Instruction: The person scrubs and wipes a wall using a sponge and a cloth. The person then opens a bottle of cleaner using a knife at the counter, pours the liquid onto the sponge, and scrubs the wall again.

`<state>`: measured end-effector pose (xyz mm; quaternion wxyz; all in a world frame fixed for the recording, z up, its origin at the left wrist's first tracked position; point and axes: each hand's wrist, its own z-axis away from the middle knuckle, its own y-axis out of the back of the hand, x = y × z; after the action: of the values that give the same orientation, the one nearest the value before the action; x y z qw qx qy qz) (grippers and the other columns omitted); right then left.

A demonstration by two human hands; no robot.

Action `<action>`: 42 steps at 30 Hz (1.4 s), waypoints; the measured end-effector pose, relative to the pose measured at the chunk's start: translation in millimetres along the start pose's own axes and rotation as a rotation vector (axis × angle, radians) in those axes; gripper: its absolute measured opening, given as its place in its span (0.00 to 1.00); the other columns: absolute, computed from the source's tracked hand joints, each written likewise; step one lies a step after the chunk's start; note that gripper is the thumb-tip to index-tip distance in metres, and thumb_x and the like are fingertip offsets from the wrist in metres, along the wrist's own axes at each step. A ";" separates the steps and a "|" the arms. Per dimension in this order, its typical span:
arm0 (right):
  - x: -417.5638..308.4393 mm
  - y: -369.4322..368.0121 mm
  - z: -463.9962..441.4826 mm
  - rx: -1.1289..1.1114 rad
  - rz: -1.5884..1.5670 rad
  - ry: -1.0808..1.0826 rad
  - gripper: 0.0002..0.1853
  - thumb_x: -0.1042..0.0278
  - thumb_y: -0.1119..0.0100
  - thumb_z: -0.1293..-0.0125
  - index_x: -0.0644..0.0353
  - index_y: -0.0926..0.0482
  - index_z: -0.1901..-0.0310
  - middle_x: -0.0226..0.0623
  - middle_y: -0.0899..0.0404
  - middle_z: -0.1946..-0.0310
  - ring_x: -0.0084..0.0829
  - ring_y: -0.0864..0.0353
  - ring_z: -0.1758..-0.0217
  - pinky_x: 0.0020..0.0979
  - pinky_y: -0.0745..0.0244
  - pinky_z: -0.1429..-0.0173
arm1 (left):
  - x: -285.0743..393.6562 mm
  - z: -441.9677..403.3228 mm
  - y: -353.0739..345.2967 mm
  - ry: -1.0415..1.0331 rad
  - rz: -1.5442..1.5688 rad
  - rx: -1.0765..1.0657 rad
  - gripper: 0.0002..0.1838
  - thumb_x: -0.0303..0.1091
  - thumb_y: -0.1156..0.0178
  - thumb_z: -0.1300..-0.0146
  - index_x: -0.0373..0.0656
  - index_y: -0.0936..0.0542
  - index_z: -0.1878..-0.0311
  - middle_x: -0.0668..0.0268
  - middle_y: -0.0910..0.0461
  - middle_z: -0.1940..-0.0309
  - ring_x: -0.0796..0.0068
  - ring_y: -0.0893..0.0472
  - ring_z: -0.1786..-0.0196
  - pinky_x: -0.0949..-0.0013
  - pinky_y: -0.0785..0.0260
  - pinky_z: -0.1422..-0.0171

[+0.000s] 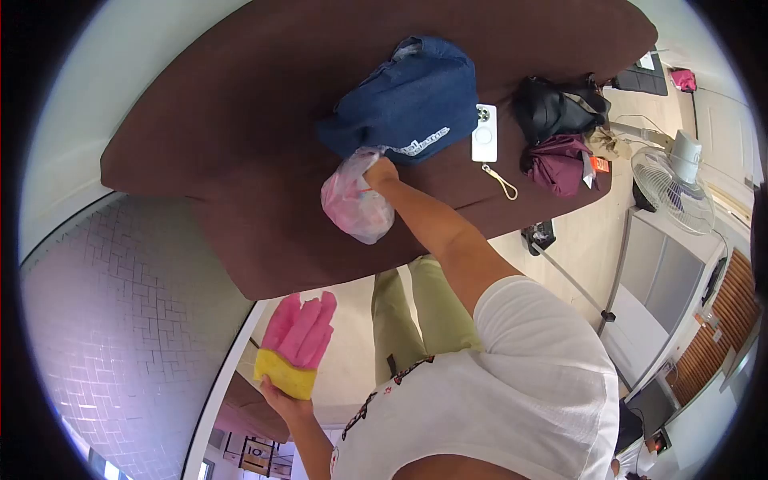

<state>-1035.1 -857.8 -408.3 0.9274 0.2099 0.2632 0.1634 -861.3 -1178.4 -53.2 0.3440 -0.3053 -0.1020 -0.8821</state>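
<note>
The left hand [282,402] holds a yellow sponge-like block [280,372] by its lower edge, off to the left of the person's legs and beyond the edge of the bed [240,120]. Its grip pinches the block, with the thumb on the near face. A pink rubber glove [300,330], its finger-shaped lobes pointing away from the hand, rises from the block; whether the two are joined cannot be told.

The right hand [382,174] is at the upper edge of a thin plastic bag [358,210], which sits on the bed against the near side of a navy fabric bag [412,100]. Pinkish contents show through the film. Plastic hides the fingertips, so whether this grip is spread or pressed together cannot be told.

The glove looks light and floppy, likely to flap if held by its fingers; the firmer yellow block seems the better hold, pinched across its thickness. The plastic bag should be light, soft, slippery and easily torn, so it is best gathered at its bunched top. A white phone [485,144] lies flat just right of the navy bag.
</note>
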 end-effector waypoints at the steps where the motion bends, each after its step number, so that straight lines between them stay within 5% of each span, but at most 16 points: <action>1: -5.6 -1.8 0.9 0.000 -0.007 -0.003 0.19 0.59 0.47 0.44 0.62 0.21 0.54 0.49 0.23 0.51 0.42 0.23 0.47 0.39 0.28 0.45 | -2.2 1.0 -1.4 -0.002 -0.007 -0.002 0.29 0.48 0.52 0.39 0.44 0.36 0.37 0.60 0.32 0.40 0.59 0.31 0.39 0.51 0.34 0.41; 3: -18.3 -14.5 -1.0 0.094 0.391 0.113 0.22 0.56 0.45 0.45 0.58 0.24 0.49 0.45 0.25 0.48 0.39 0.28 0.42 0.37 0.30 0.42 | -4.4 3.8 2.2 0.004 0.004 -0.010 0.29 0.48 0.52 0.40 0.44 0.35 0.38 0.60 0.32 0.40 0.59 0.31 0.39 0.52 0.34 0.40; 7: -46.2 -13.6 -3.4 0.153 0.031 -0.118 0.23 0.56 0.45 0.44 0.56 0.27 0.47 0.44 0.28 0.47 0.40 0.29 0.41 0.38 0.30 0.42 | -10.9 9.9 7.2 -0.026 -0.013 0.048 0.28 0.47 0.52 0.41 0.44 0.34 0.39 0.59 0.31 0.41 0.58 0.31 0.39 0.52 0.35 0.40; 9: -20.2 -45.2 -36.9 0.213 0.041 -0.019 0.21 0.56 0.46 0.43 0.57 0.26 0.49 0.45 0.25 0.51 0.44 0.25 0.46 0.41 0.28 0.45 | -8.4 15.9 3.8 -0.006 -0.025 0.030 0.28 0.47 0.52 0.41 0.43 0.33 0.39 0.59 0.31 0.41 0.58 0.31 0.39 0.52 0.35 0.40; 11: -19.2 -14.5 -16.6 -0.105 0.338 0.229 0.24 0.54 0.47 0.42 0.57 0.27 0.46 0.51 0.22 0.54 0.48 0.21 0.52 0.40 0.25 0.48 | -10.2 16.3 10.9 -0.020 -0.022 0.021 0.28 0.48 0.52 0.41 0.43 0.34 0.39 0.59 0.31 0.41 0.57 0.30 0.40 0.52 0.34 0.40; 15: 9.2 22.9 59.2 0.134 0.381 0.571 0.24 0.57 0.43 0.47 0.54 0.26 0.47 0.48 0.20 0.68 0.50 0.19 0.63 0.45 0.24 0.56 | -17.4 7.2 14.5 0.019 0.026 -0.140 0.29 0.49 0.53 0.40 0.44 0.34 0.39 0.60 0.31 0.41 0.58 0.30 0.40 0.52 0.34 0.41; 19: 23.4 35.0 161.3 0.113 0.362 0.644 0.23 0.56 0.44 0.46 0.54 0.31 0.49 0.45 0.21 0.75 0.50 0.20 0.74 0.44 0.23 0.65 | -32.2 -5.6 28.3 0.060 -0.017 -0.324 0.29 0.50 0.55 0.38 0.43 0.35 0.38 0.61 0.33 0.39 0.58 0.32 0.38 0.54 0.36 0.37; 24: 17.6 88.7 292.2 0.340 0.186 0.895 0.19 0.57 0.43 0.45 0.56 0.32 0.55 0.46 0.24 0.79 0.48 0.21 0.74 0.43 0.25 0.69 | -46.3 4.0 47.2 0.064 -0.024 -0.539 0.29 0.50 0.56 0.38 0.43 0.35 0.38 0.60 0.32 0.39 0.57 0.32 0.37 0.50 0.35 0.39; 27: 14.7 121.3 385.9 0.485 0.112 0.991 0.18 0.57 0.41 0.45 0.58 0.33 0.60 0.46 0.25 0.81 0.48 0.22 0.75 0.43 0.27 0.71 | -55.0 17.1 48.0 0.061 -0.064 -0.760 0.29 0.52 0.62 0.37 0.44 0.34 0.38 0.60 0.31 0.41 0.57 0.30 0.40 0.50 0.33 0.42; 28: 19.0 129.9 416.3 0.555 0.080 1.035 0.18 0.57 0.40 0.45 0.59 0.34 0.63 0.46 0.26 0.81 0.49 0.23 0.75 0.43 0.29 0.72 | -51.6 36.4 39.7 0.062 -0.150 -0.977 0.29 0.52 0.62 0.37 0.43 0.34 0.39 0.58 0.30 0.42 0.56 0.29 0.41 0.51 0.32 0.43; 29: 28.4 137.1 444.1 0.588 0.093 1.024 0.18 0.57 0.40 0.45 0.59 0.34 0.63 0.46 0.26 0.81 0.49 0.23 0.75 0.43 0.29 0.72 | -51.9 50.3 39.8 0.055 -0.226 -1.186 0.30 0.52 0.63 0.37 0.42 0.34 0.39 0.57 0.29 0.43 0.56 0.28 0.42 0.51 0.32 0.43; 31: 37.9 144.4 493.8 0.730 -0.147 1.067 0.18 0.58 0.38 0.46 0.59 0.35 0.64 0.47 0.27 0.82 0.49 0.24 0.77 0.44 0.31 0.73 | -60.0 56.8 52.9 -0.003 -0.235 -1.256 0.31 0.53 0.64 0.37 0.40 0.34 0.40 0.55 0.29 0.44 0.54 0.27 0.43 0.51 0.31 0.44; 33: 57.2 153.8 542.8 0.793 -0.168 1.058 0.18 0.58 0.37 0.47 0.59 0.34 0.65 0.46 0.28 0.83 0.49 0.24 0.77 0.44 0.31 0.73 | -64.0 78.1 50.6 0.124 -0.201 -1.063 0.31 0.53 0.64 0.37 0.39 0.34 0.40 0.55 0.29 0.44 0.55 0.28 0.42 0.50 0.31 0.43; 39: 157.1 169.4 647.0 0.766 0.027 0.961 0.17 0.56 0.37 0.45 0.58 0.34 0.66 0.42 0.29 0.84 0.47 0.25 0.79 0.42 0.32 0.74 | -90.4 122.8 56.7 0.113 -0.241 -1.239 0.29 0.52 0.60 0.36 0.42 0.34 0.39 0.57 0.31 0.41 0.58 0.30 0.40 0.53 0.34 0.39; 42: 227.9 170.1 685.5 0.778 0.036 0.807 0.17 0.56 0.38 0.45 0.58 0.34 0.66 0.42 0.28 0.83 0.47 0.25 0.78 0.42 0.32 0.74 | -114.4 138.9 52.7 0.083 -0.241 -1.118 0.27 0.52 0.57 0.36 0.43 0.33 0.41 0.60 0.29 0.44 0.61 0.28 0.41 0.55 0.33 0.40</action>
<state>-502.1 -825.3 107.1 0.6044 0.4618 0.6345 0.1376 -695.0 -1101.0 -14.3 0.0309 -0.3922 0.3594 -0.8462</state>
